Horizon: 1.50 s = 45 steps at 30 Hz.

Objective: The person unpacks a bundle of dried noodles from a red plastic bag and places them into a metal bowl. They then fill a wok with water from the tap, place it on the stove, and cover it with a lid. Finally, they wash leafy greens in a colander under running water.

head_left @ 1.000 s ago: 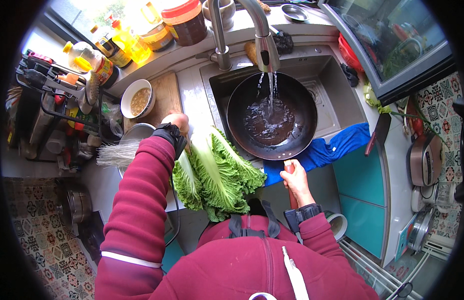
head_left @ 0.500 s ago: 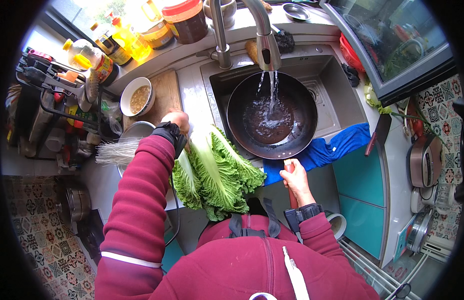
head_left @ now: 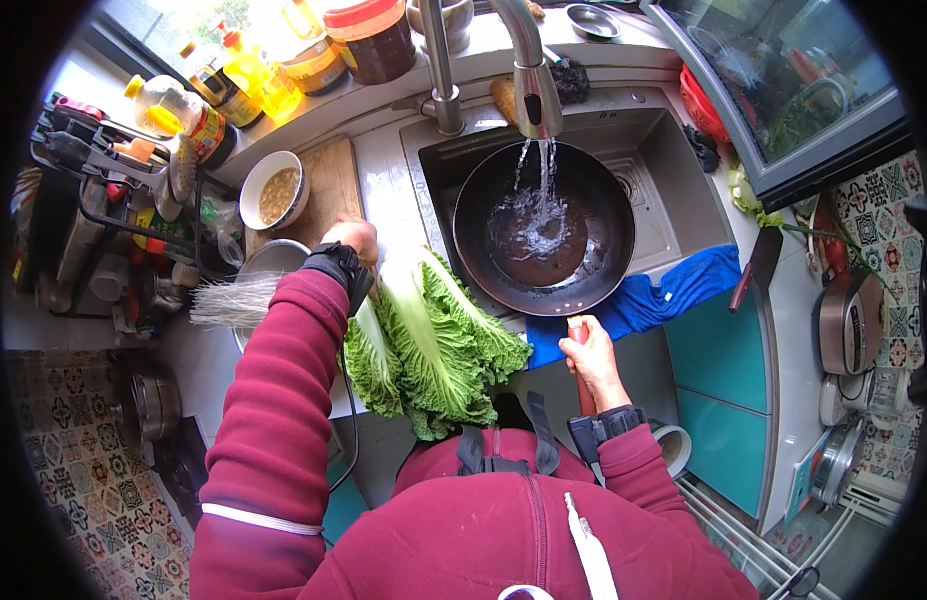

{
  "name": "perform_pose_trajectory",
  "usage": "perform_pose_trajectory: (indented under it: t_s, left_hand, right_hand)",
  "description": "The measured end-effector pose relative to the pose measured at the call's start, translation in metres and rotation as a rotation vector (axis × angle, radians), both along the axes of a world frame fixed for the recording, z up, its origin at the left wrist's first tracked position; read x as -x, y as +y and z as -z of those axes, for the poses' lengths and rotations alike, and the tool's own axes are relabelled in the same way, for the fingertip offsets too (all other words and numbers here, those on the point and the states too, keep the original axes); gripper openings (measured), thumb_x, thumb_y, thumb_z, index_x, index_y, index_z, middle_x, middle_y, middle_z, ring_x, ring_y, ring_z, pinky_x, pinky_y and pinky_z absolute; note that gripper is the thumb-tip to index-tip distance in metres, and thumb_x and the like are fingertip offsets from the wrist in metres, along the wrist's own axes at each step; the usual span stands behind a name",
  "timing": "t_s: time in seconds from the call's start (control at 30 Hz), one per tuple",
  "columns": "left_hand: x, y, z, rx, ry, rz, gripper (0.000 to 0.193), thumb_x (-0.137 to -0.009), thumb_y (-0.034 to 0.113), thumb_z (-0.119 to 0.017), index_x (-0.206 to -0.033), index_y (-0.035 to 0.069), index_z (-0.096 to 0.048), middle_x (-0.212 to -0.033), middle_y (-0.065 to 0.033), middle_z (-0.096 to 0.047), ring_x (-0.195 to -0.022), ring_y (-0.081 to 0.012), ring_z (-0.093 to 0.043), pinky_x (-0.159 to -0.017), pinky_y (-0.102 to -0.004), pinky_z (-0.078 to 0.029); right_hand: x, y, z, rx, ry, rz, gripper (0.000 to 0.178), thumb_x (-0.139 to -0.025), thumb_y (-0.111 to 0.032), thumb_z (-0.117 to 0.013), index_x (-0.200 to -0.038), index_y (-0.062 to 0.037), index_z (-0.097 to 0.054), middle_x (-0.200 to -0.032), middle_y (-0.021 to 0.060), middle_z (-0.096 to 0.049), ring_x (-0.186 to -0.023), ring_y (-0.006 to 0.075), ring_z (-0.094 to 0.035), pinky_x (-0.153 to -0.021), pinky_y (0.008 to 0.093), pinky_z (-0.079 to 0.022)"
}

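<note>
- Kitchen sink (head_left: 666, 190): frying pan (head_left: 561, 268) at front edge, under running water (head_left: 546, 180)
- Right hand (head_left: 593, 362): wrapped round red pan handle (head_left: 585, 398)
- Left hand (head_left: 356, 240): by chopping board's (head_left: 333, 180) near-right corner, grip can't tell

The water (head_left: 513, 232) in the pan (head_left: 471, 250) has changed pattern — its froth (head_left: 544, 240), scattered in loose, broad ripples a second ago, now gathers in a tighter patch — right where the stream (head_left: 547, 185) from the tap (head_left: 536, 105) lands.
</note>
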State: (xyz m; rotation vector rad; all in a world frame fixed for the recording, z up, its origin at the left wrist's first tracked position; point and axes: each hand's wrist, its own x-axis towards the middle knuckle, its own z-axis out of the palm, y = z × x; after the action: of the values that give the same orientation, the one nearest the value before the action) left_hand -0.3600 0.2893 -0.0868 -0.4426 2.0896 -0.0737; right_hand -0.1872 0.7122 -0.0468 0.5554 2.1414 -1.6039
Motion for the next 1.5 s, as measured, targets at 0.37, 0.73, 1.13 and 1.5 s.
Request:
perform_pose_trajectory:
  t_s: [0.37,0.73,1.13,1.5]
  left_hand:
    - [0.009,-0.018,0.053,0.146,0.213,0.027,0.092,-0.073,0.013,-0.071,-0.139,-0.016,-0.013,-0.134,-0.0260,-0.048,-0.121,-0.0310,-0.053,-0.098,-0.0364,-0.046]
    - [-0.001,-0.003,0.015,0.084,0.261,-0.097,0.088,-0.072,0.016,-0.074,-0.136,-0.012,-0.019,-0.130,-0.0238,-0.052,-0.119,-0.0294,-0.055,-0.097,-0.0367,-0.047]
    - [-0.006,0.006,-0.003,0.116,0.208,0.151,0.086,-0.070,0.012,-0.073,-0.133,-0.016,-0.021,-0.128,-0.0296,-0.046,-0.117,-0.0343,-0.055,-0.096,-0.0391,-0.048]
    - [0.002,0.000,0.019,0.186,0.173,0.165,0.105,-0.066,0.026,-0.082,-0.142,-0.009,-0.019,-0.141,-0.0254,-0.031,-0.127,-0.0334,-0.045,-0.102,-0.0386,-0.044]
  right_hand:
    - [0.000,0.000,0.000,0.012,0.016,0.014,0.032,-0.072,-0.008,-0.066,-0.101,-0.0042,-0.054,-0.066,0.0042,-0.057,-0.046,0.0107,-0.054,-0.043,0.0264,-0.045]
    - [0.000,0.002,0.003,-0.006,0.013,0.003,0.032,-0.073,-0.008,-0.066,-0.103,-0.0045,-0.054,-0.066,0.0042,-0.057,-0.046,0.0106,-0.054,-0.043,0.0260,-0.046]
    - [0.001,0.001,-0.002,0.026,0.001,-0.002,0.032,-0.075,-0.005,-0.067,-0.104,-0.0052,-0.053,-0.068,0.0006,-0.053,-0.048,0.0076,-0.051,-0.043,0.0231,-0.042]
    - [0.001,0.004,0.000,0.032,0.001,-0.015,0.032,-0.076,-0.005,-0.067,-0.105,-0.0051,-0.053,-0.067,-0.0002,-0.053,-0.048,0.0068,-0.051,-0.043,0.0228,-0.042]
